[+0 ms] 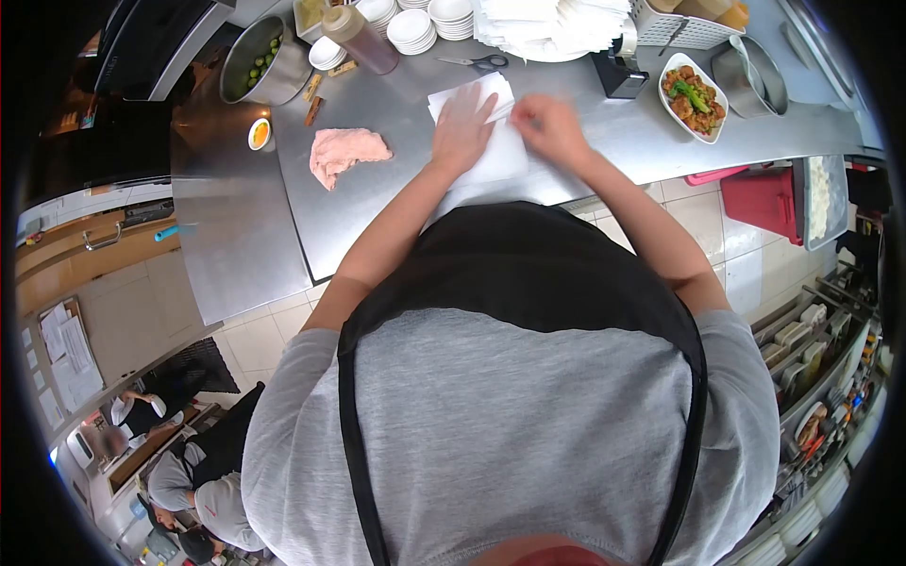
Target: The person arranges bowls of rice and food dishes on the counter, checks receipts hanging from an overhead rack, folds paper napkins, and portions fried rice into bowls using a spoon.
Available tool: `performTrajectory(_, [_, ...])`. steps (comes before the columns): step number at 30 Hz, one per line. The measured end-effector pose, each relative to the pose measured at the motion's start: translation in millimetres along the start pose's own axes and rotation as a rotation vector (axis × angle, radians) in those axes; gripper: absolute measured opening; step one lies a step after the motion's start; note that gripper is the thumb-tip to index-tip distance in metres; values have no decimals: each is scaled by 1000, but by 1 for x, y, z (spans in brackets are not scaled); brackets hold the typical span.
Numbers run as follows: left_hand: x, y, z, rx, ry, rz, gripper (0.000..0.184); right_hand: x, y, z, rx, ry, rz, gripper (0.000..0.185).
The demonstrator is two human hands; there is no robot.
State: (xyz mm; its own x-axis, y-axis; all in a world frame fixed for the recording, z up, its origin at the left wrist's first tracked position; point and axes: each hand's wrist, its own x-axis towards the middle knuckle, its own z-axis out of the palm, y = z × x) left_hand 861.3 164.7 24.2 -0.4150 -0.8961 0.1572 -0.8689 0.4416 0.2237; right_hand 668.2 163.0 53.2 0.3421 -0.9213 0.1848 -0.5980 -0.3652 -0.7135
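My left hand (462,127) lies flat with spread fingers on a small stack of white paper sheets (500,158) at the counter's front edge. Just to the right, my right hand (549,129) is blurred, its fingers curled together beside the sheets' right edge. Whatever those fingers may hold is too smeared to make out. A crumpled pink cloth (347,154) rests on the steel counter left of my left hand. Beyond the paper lie black-handled scissors (489,62).
A pot of green produce (267,71), a sauce bottle (361,40) and stacked white dishes (411,32) stand at the back left. On the right are a tape dispenser (620,75), a bowl of food (694,98) and a metal pot (755,80). Other people (203,481) are at lower left.
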Motion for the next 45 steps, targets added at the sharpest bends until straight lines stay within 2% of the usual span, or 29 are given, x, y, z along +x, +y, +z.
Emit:
performTrajectory(1, [0,1,0,6,1,-2,50,-15,-9,-2,-230,-65,-243,27])
performTrajectory(2, [1,1,1,3,2,3,50,-26,-15,-2,-234,-62,-241,27])
performTrajectory(4, [1,2,2,4,-16,-22,50,-40,-20,4,-305,-28,-591,23])
performTrajectory(8, [-1,-6,5,-75,30,-12,51,-43,-2,17,-425,-55,-670,19])
performTrajectory(10, [-2,-11,6,-181,57,17,53,-43,4,19,-373,-180,-501,19])
performTrajectory(11, [-3,-12,7,-180,59,17,53,-43,6,22,-374,-180,-503,19])
performTrajectory(13, [-3,-13,6,-198,48,25,53,-42,1,21,-247,-185,-326,18])
performTrajectory(14, [-2,-13,6,-197,54,25,53,-41,0,19,-251,-183,-330,18])
performTrajectory(16, [-1,-16,9,-224,30,12,51,-33,-11,7,-381,-16,-596,17])
performTrajectory(17, [0,-20,11,-221,36,13,51,-31,-7,10,-384,-12,-601,17])
performTrajectory(20, [11,-40,7,-280,163,94,44,-16,4,17,-236,29,-521,16])
performTrajectory(22, [21,-53,-17,-566,-184,-429,38,-2,0,18,-6,-99,-103,18])
performTrajectory(23, [22,-59,-28,-565,-182,-430,38,6,2,20,-6,-99,-106,18])
performTrajectory(25, [27,-67,-48,-597,87,-275,38,23,12,27,96,-128,121,25])
performTrajectory(26, [29,-45,-87,-627,-43,-400,42,31,16,30,97,-127,118,25])
performTrajectory(27, [27,-41,-89,-626,-41,-401,42,39,18,32,76,-136,159,27])
performTrajectory(29, [26,-36,-91,-490,189,-112,45,47,21,35,55,-144,198,29])
performTrajectory(30, [24,-35,-85,-489,189,-112,45,50,21,34,42,-169,250,30])
performTrajectory(32, [19,-32,-59,-178,246,99,47,53,24,36,28,-192,303,32])
performTrajectory(33, [16,-28,-47,-179,245,99,47,53,29,42,65,-149,314,30])
performTrajectory(36, [6,-12,-20,-137,-52,83,54,48,29,40,96,-114,326,34])
performTrajectory(37, [3,-9,-16,-142,-58,85,54,45,27,36,89,-119,324,38])
performTrajectory(39, [-5,0,-10,-127,83,93,57,37,21,28,125,-108,317,41])
performTrajectory(41, [-4,1,-11,-139,58,87,59,34,19,21,161,-98,302,44])
performTrajectory(43, [-4,-2,-9,-146,33,76,62,32,18,15,372,-75,382,44])
performTrajectory(44, [-3,-3,-7,-111,3,69,60,30,19,11,375,-78,386,44])
performTrajectory(45, [-3,-4,-5,-78,-28,63,59,26,11,2,420,-53,408,40])
